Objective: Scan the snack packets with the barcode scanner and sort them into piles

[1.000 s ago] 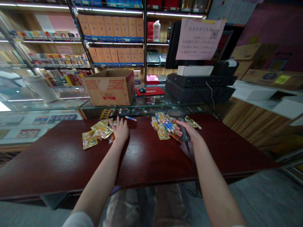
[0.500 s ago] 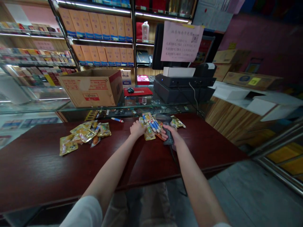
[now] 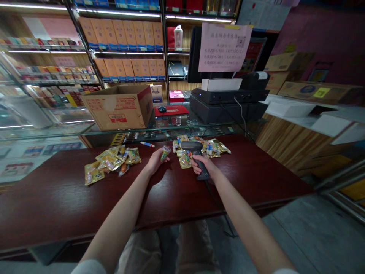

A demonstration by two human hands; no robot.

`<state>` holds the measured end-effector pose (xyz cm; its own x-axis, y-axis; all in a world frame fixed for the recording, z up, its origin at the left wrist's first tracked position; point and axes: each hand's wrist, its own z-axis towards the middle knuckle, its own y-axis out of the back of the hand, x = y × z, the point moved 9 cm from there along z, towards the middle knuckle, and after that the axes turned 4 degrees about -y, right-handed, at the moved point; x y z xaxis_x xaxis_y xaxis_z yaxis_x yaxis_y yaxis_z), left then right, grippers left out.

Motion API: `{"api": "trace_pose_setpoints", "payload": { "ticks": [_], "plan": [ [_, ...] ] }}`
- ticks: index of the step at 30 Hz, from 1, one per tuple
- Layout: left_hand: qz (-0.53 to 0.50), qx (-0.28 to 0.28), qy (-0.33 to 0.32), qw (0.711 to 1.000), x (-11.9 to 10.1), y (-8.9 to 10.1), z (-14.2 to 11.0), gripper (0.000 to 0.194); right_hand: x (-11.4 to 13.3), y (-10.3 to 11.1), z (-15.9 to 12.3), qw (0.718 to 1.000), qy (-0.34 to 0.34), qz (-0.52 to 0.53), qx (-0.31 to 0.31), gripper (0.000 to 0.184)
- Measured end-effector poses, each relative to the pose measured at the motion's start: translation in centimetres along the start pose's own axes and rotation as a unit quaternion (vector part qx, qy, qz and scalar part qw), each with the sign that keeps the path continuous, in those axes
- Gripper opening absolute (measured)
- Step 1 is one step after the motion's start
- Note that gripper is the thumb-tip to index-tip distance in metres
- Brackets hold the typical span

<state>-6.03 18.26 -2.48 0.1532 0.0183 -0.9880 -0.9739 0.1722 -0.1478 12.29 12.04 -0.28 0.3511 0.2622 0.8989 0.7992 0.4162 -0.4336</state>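
My left hand (image 3: 155,161) is closed on a small snack packet (image 3: 164,152), lifted a little off the dark red counter (image 3: 176,194). My right hand (image 3: 202,166) grips the handle of a grey barcode scanner (image 3: 194,151), whose head points towards the held packet. Behind the scanner lies a heap of yellow and blue snack packets (image 3: 212,147). A second heap of yellow snack packets (image 3: 110,163) lies on the counter to the left of my left hand.
A blue and red pen (image 3: 147,144) lies at the counter's far edge. On the glass case behind stand an open cardboard box (image 3: 121,106), a red mouse pad with a mouse (image 3: 162,109) and a black till (image 3: 228,102) with a screen. Shelves of goods fill the back wall.
My left hand left the left heap, reached the right heap, and now holds one packet up. My right hand has raised the scanner upright beside it.
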Motion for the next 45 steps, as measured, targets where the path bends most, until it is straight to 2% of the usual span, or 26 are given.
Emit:
{"api": "trace_pose_setpoints", "payload": {
  "ticks": [9, 17, 26, 30, 32, 33, 35, 37, 39, 41, 43, 45],
  "plan": [
    [0.003, 0.040, -0.069, 0.997, -0.7, -0.7, 0.6, 0.051, -1.5, -1.1, -0.1, 0.999, -0.039, -0.025, 0.016, 0.032],
    [0.052, 0.068, -0.071, 0.994, -0.3, -1.4, 0.5, 0.059, -1.8, -1.0, 0.0, 0.998, -0.036, -0.040, 0.014, 0.027],
    [0.106, 0.061, -0.086, 0.989, -1.2, -1.6, -0.1, 0.054, -1.6, -1.0, -0.1, 0.998, -0.033, -0.043, 0.007, 0.026],
    [0.179, 0.057, -0.115, 0.975, -2.1, -1.2, 0.1, 0.049, -1.4, -0.9, -0.1, 0.999, -0.033, -0.035, 0.010, 0.028],
    [0.290, 0.006, -0.147, 0.946, -3.3, 0.0, 0.1, 0.041, -1.0, -0.5, -0.1, 0.999, -0.022, -0.026, -0.001, 0.030],
    [0.364, -0.041, -0.161, 0.916, -4.0, 1.0, -0.2, 0.039, -0.8, -0.2, -0.1, 1.000, -0.015, -0.020, -0.009, 0.030],
    [0.514, -0.153, -0.159, 0.829, -5.3, 3.4, -1.1, 0.039, -0.2, 0.5, -0.2, 1.000, -0.002, -0.005, -0.028, 0.031],
    [0.610, -0.227, -0.115, 0.751, -5.7, 5.5, -2.1, 0.041, 0.4, 1.3, -0.3, 0.999, 0.008, 0.014, -0.044, 0.030],
    [0.663, -0.251, -0.066, 0.702, -5.4, 6.7, -2.7, 0.042, 0.9, 2.2, -0.4, 0.998, 0.019, 0.034, -0.056, 0.030],
    [0.693, -0.256, -0.043, 0.673, -5.1, 6.9, -3.0, 0.045, 1.4, 3.0, -0.5, 0.996, 0.028, 0.050, -0.061, 0.031],
    [0.711, -0.254, -0.063, 0.653, -5.3, 5.8, -3.0, 0.050, 1.7, 3.7, -0.5, 0.996, 0.033, 0.061, -0.062, 0.034],
    [0.725, -0.218, -0.113, 0.644, -5.5, 3.7, -2.7, 0.054, 2.0, 4.5, -0.5, 0.995, 0.038, 0.067, -0.068, 0.037]
  ]
}}
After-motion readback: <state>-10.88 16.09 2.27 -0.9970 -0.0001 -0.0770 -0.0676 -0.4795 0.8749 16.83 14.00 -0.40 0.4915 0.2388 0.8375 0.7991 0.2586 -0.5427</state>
